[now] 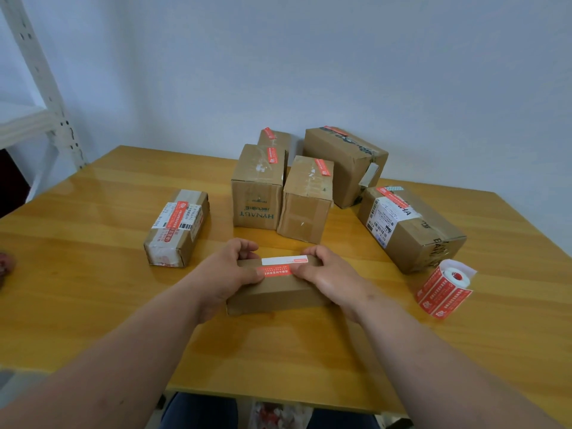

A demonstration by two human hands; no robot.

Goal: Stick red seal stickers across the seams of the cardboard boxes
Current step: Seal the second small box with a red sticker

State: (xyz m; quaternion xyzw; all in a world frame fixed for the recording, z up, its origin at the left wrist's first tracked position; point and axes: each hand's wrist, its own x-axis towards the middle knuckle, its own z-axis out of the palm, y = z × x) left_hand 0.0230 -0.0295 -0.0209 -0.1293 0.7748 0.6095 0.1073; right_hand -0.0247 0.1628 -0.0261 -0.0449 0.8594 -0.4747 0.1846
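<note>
Pressing a red seal sticker onto the top of a low cardboard box at the near middle of the table, the left hand and right hand each curl their fingers round one end of the box, thumbs lying on the sticker's ends (a white strip sits just behind it). Six more boxes, each already bearing a red sticker, stand farther back: one at the left, four grouped in the middle and one at the right. Near the right hand, a sticker roll rests on the table.
</note>
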